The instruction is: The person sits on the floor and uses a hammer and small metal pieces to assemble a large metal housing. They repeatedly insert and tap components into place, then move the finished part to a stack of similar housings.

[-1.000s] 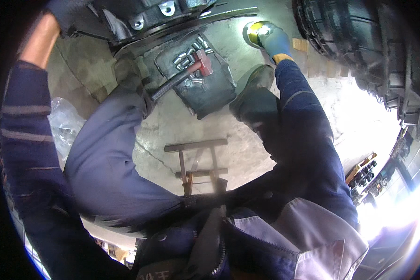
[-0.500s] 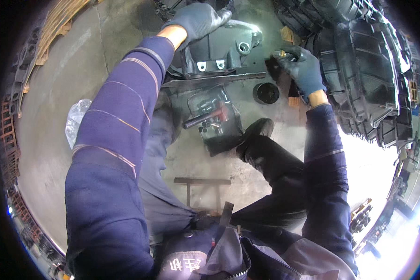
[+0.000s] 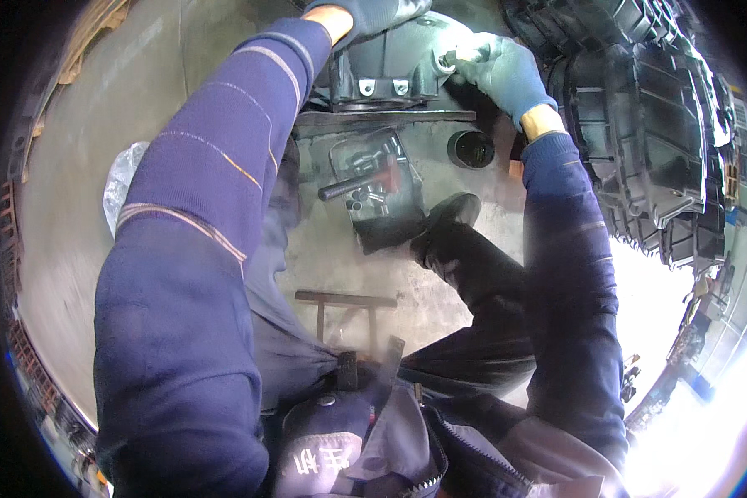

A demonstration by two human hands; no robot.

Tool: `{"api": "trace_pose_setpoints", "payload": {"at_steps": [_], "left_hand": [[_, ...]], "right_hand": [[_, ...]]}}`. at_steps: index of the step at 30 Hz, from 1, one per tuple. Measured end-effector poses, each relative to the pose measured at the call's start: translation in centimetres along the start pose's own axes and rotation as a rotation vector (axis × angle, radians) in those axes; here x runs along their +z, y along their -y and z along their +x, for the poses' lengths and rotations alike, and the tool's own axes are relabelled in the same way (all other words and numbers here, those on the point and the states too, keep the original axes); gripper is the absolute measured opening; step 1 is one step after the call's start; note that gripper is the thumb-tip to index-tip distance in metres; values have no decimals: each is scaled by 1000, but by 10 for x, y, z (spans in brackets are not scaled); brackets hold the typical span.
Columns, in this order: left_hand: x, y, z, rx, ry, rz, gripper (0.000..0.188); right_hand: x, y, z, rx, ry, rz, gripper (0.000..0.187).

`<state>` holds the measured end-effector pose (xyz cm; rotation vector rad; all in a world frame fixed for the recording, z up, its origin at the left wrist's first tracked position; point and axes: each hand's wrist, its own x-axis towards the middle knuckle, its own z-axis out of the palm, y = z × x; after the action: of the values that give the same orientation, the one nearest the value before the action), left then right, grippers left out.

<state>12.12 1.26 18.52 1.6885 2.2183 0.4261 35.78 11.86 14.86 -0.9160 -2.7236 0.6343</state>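
Note:
A dark grey metal housing [image 3: 373, 62] with two bright lugs and a round port stands on a flat plate [image 3: 390, 118]. My left hand [image 3: 382, 12], in a grey-blue glove, is closed over its far upper part; the picture's top edge cuts off some fingers. At the housing's right side, my gloved right hand [image 3: 506, 73] pinches something small next to the round port. Glare and the fingers hide what it is. Nearer me lies a clear tray [image 3: 398, 212] with a red-headed hammer [image 3: 357, 184] and several metal sockets [image 3: 372, 202].
A round black cup [image 3: 471, 150] stands right of the tray. Large ribbed black housings [image 3: 631, 124] are stacked at the right. Clear plastic wrap [image 3: 124, 187] lies on the floor at left. A low metal stand [image 3: 344, 300] sits between my legs, and my shoe [image 3: 452, 212] is beside the tray.
My right hand has moved left and up, from beside the stacked housings to the housing's port, with its small yellow-tipped thing. The whole view has shifted slightly, so the left hand sits higher.

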Motion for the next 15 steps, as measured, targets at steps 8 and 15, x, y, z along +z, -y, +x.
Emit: {"api": "trace_pose_setpoints", "payload": {"at_steps": [8, 15], "left_hand": [[7, 5, 1, 36, -27, -13, 63], [14, 8, 10, 34, -33, 54, 66]], "right_hand": [[-1, 14, -1, -122, 29, -248, 40], [3, 7, 3, -116, 94, -262, 28]]}}
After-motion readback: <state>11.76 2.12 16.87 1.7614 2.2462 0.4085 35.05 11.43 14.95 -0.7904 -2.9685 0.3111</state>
